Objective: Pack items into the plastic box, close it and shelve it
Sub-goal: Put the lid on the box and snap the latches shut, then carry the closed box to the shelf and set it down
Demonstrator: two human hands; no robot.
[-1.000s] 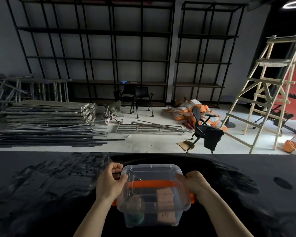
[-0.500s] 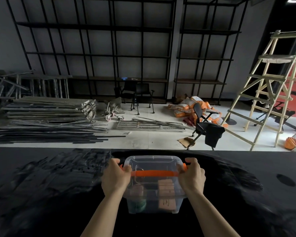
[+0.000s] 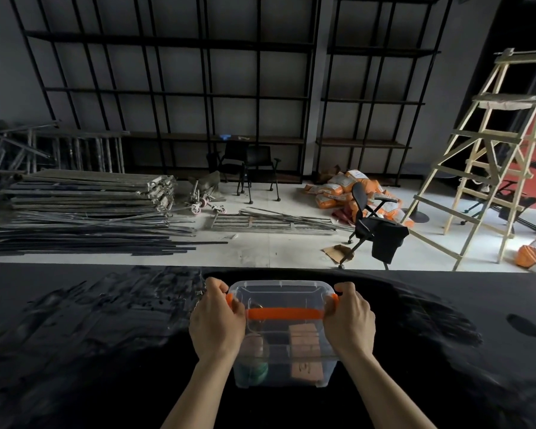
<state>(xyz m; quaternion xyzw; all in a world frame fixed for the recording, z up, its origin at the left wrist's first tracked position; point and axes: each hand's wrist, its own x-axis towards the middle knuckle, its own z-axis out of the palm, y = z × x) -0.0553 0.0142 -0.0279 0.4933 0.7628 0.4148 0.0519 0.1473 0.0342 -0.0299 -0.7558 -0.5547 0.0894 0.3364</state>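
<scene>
Writing is seen only as small dark marks on the tan packet (image 3: 305, 369) inside the plastic box (image 3: 281, 332) and on the orange sacks (image 3: 338, 193) far right on the floor; none of it can be read. Compared with a second ago, the box is held farther from the camera and more level, and both hands have shifted from its sides up to the orange latches at the ends of the lid. The left hand (image 3: 216, 324) is now curled shut around the left latch (image 3: 230, 300), and the right hand (image 3: 349, 322) is closed on the right latch (image 3: 334, 300). The box is clear, with a clear lid already on it and an orange handle (image 3: 283, 313) lying flat across the top. Through the walls a green roll (image 3: 253, 371) is seen at the near left, and the tan packet at the near right. The box is held at the middle of the dark table (image 3: 90, 335), near its far edge. Black shelving (image 3: 180, 88) stands along the far wall.
</scene>
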